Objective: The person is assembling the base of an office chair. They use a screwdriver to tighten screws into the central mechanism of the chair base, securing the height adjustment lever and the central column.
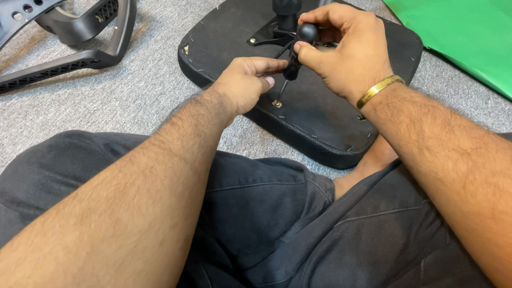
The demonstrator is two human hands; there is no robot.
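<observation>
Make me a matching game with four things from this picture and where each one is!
Things:
1. screwdriver
2. bangle
3. chair frame
4. green sheet

Places:
A. top right, on the carpet
B. on the right wrist
C. top left, on the carpet
D. upright between both hands, tip on the seat pad

Pairs: 1-D, 2-B, 3-C, 4-A

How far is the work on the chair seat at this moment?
Done: a black bracket already sits on the upturned seat. In hand: the right hand grips a screwdriver standing on a screw, and the left hand steadies its shaft. Left: the black chair frame lies apart on the carpet.
</observation>
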